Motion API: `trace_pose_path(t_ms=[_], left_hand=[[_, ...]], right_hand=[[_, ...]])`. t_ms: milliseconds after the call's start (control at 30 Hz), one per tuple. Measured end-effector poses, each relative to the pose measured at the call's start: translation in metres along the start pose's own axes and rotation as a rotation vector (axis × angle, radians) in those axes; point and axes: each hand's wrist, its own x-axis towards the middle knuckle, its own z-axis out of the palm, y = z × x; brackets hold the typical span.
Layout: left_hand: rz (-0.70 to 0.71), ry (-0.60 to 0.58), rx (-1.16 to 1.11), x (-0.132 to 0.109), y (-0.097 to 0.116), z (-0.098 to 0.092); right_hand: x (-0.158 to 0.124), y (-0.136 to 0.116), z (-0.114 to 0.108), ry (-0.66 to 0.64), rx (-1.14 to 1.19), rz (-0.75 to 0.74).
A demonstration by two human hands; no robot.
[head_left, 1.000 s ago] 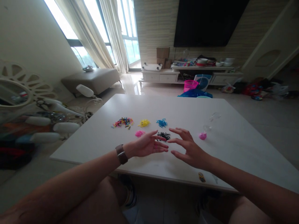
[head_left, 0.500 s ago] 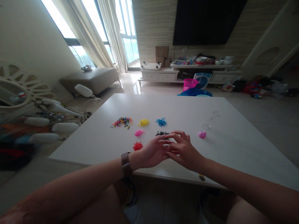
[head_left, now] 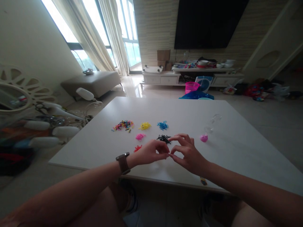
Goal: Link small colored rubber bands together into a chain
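black bands [head_left: 163,139] heaped just beyond left hand [head_left: 153,152] and right hand [head_left: 189,154]

Home, living room by look of it. From where I stand: big black TV [head_left: 210,23] on striped wall [head_left: 153,28], low white cabinet [head_left: 161,79] beneath, drawers in front, bowls [head_left: 228,64] and cardboard boxes [head_left: 163,55] on top. Tall windows [head_left: 96,19] far left, long pale curtains [head_left: 118,41], daylight coming in. Upholstered ottoman [head_left: 92,82] near glass. Ornate-framed mirror [head_left: 11,98] at left edge. Shiny pale floor [head_left: 132,86]. Pink basket [head_left: 192,86] near cabinet, bags [head_left: 255,90] heaped along right side. White bench [head_left: 177,110] mid-room. Household clutter throughout.
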Motion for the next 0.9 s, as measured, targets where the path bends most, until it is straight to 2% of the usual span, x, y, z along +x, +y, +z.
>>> trace_pose_path(t_ms=[267, 567, 767, 900], left_hand=[[0.056, -0.033, 0.165, -0.002, 0.002, -0.001], [0.044, 0.005, 0.190, 0.000, -0.003, 0.002], [0.067, -0.014, 0.217, 0.000, 0.006, 0.001], [0.088, -0.038, 0.239, 0.000, 0.016, -0.009]], right_hand=[[-0.001, 0.002, -0.001, -0.027, 0.003, -0.009], [-0.002, 0.004, -0.001, -0.064, 0.005, -0.010], [0.000, 0.004, -0.007, -0.065, 0.017, -0.023], [0.003, 0.005, -0.017, -0.037, 0.002, -0.067]])
